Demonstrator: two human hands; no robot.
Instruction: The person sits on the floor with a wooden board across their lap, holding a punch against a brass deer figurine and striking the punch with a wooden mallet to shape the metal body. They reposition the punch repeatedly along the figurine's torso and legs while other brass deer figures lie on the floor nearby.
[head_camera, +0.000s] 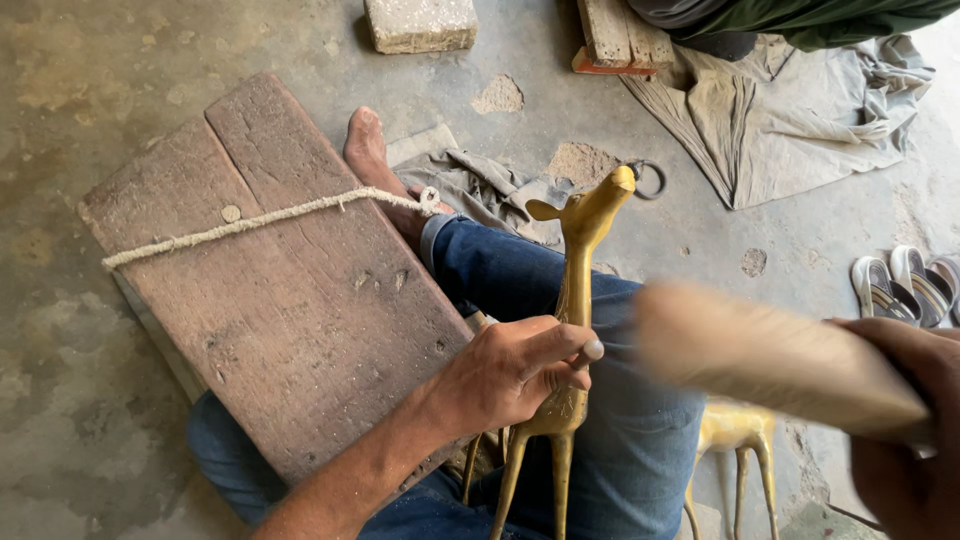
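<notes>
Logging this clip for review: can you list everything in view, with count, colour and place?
brass deer figure: 1, golden, held upright over the lap
second brass figure: 1, golden, partly hidden at lower right
wooden tool: 1, pale, blurred, at right
wooden board: 1, brown, across the lap
rope: 1, off-white, over the board
stone block: 1, grey, top
cloth: 1, grey, upper right
metal ring: 1, dark, on the floor
sandals: 2, pale, right edge
bare foot: 1, beyond the board
left hand: grips the deer
right hand: holds the tool
</notes>
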